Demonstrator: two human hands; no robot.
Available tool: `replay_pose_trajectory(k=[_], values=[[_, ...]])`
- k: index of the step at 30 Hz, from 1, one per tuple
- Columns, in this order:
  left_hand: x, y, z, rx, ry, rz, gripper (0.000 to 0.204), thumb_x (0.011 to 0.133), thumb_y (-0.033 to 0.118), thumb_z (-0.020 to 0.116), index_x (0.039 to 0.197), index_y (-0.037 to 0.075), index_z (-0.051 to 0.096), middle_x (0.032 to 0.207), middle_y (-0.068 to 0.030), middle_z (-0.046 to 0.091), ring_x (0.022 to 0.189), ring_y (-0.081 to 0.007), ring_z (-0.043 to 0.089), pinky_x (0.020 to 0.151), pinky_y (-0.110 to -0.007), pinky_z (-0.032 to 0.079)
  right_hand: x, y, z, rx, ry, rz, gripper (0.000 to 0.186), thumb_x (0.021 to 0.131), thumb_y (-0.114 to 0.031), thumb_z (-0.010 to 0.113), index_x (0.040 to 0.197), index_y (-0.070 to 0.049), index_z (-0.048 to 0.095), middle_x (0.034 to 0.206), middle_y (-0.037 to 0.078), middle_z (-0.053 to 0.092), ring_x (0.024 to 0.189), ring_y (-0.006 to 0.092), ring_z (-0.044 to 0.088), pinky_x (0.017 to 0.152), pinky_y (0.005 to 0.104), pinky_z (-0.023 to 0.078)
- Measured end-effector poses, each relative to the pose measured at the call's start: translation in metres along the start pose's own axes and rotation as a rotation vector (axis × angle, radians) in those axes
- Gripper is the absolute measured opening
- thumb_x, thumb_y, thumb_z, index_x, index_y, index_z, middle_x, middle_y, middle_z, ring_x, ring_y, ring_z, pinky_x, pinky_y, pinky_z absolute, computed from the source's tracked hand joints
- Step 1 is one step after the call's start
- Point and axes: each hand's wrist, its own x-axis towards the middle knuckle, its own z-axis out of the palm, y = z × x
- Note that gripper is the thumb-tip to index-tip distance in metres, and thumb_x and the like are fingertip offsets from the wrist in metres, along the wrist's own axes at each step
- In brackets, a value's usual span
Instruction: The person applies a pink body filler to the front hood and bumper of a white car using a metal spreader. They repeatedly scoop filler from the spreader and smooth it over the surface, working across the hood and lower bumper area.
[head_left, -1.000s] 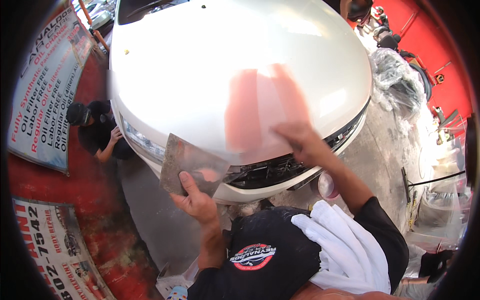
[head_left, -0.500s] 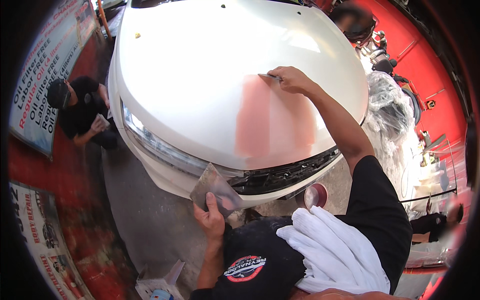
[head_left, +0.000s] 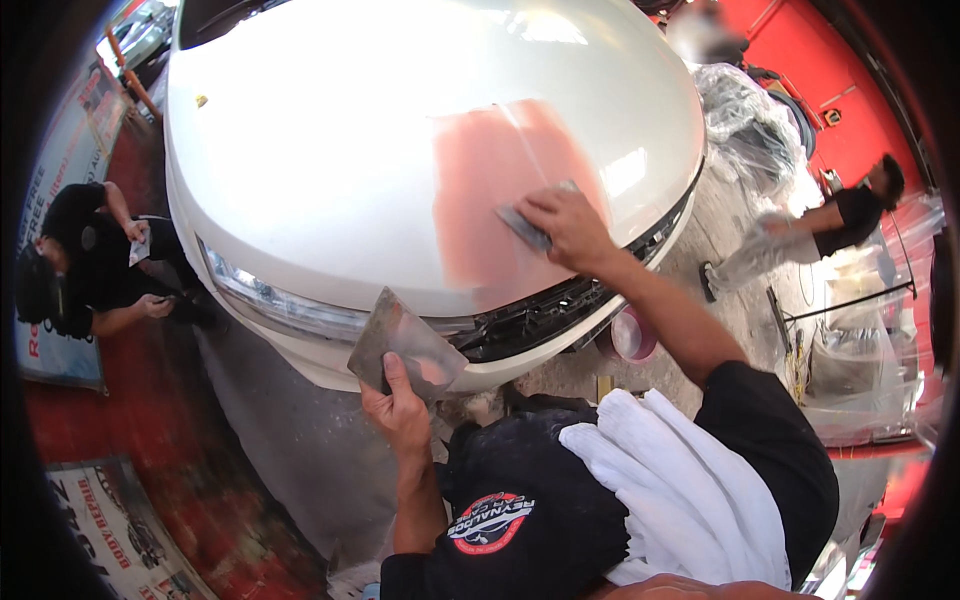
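Observation:
A broad patch of pink body filler (head_left: 475,185) covers part of the white car hood (head_left: 320,150). Low on that patch, near the hood's front edge, my right hand (head_left: 570,232) grips a flat grey filler spreader (head_left: 522,228), its blade against the pink surface. My left hand (head_left: 402,408) holds a square mixing board (head_left: 385,340), thumb on top, in front of the bumper. A smear of pink filler lies on the board. The fingers under the board are hidden.
Below the hood run the headlight (head_left: 270,290) and an open black grille gap (head_left: 540,318). A pinkish bucket (head_left: 632,333) stands on the floor. One person in black (head_left: 95,250) is at the left, another (head_left: 850,215) at the right. A white cloth (head_left: 680,470) hangs over me.
My right hand has drawn the spreader from the patch's far edge toward the grille. Pink now fills the patch's middle more evenly. A person has come nearer on the right; the view has shifted.

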Motion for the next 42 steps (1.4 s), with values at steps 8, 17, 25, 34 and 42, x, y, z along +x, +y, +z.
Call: replay_pose_trajectory(k=[8,17,25,34,42], values=[[0.002,-0.002,-0.002,-0.016,-0.087,-0.023,0.029,0.107,0.016,0.053,0.129,-0.003,0.057,0.116,-0.0079,0.065,0.100,-0.0133,0.060,0.088,-0.030,0.049,-0.096,-0.065,0.018,-0.131,0.045,0.066,0.055,0.077,-0.014,0.068,0.132,-0.009,0.060,0.129,0.007,0.060,0.122,0.0267,0.054,0.103,0.0444,0.040],[-0.007,-0.001,-0.011,0.031,0.003,-0.034,0.028,0.106,0.015,0.053,0.127,-0.002,0.057,0.112,-0.0081,0.066,0.096,-0.0130,0.061,0.085,-0.028,0.050,0.037,0.018,-0.038,-0.006,0.197,0.009,0.048,0.087,-0.013,0.065,0.135,-0.009,0.059,0.122,0.014,0.065,0.109,0.0358,0.061,0.091,0.0460,0.048],[-0.033,0.000,-0.020,0.043,0.115,-0.033,0.031,0.106,0.015,0.053,0.132,-0.002,0.055,0.124,-0.0102,0.064,0.103,-0.0147,0.061,0.089,-0.029,0.050,0.179,0.069,-0.007,0.038,-0.212,0.162,0.056,0.085,-0.007,0.053,0.138,-0.024,0.061,0.131,0.006,0.064,0.115,0.0284,0.063,0.093,0.0411,0.051],[-0.027,-0.007,-0.015,-0.017,0.087,-0.091,0.030,0.106,0.016,0.053,0.131,-0.002,0.056,0.120,-0.0094,0.065,0.104,-0.0158,0.061,0.091,-0.031,0.049,0.085,0.016,-0.007,0.022,-0.162,0.001,0.039,0.087,-0.016,0.061,0.123,-0.026,0.069,0.119,0.011,0.066,0.103,0.0311,0.065,0.087,0.0437,0.052],[-0.003,-0.009,-0.005,-0.029,-0.018,-0.063,0.027,0.106,0.016,0.054,0.126,0.000,0.058,0.107,-0.0062,0.067,0.090,-0.0124,0.062,0.080,-0.028,0.051,-0.072,-0.065,0.001,-0.032,-0.054,0.013,0.057,0.075,-0.014,0.071,0.131,-0.016,0.062,0.126,0.005,0.058,0.119,0.0256,0.053,0.101,0.0430,0.037]])
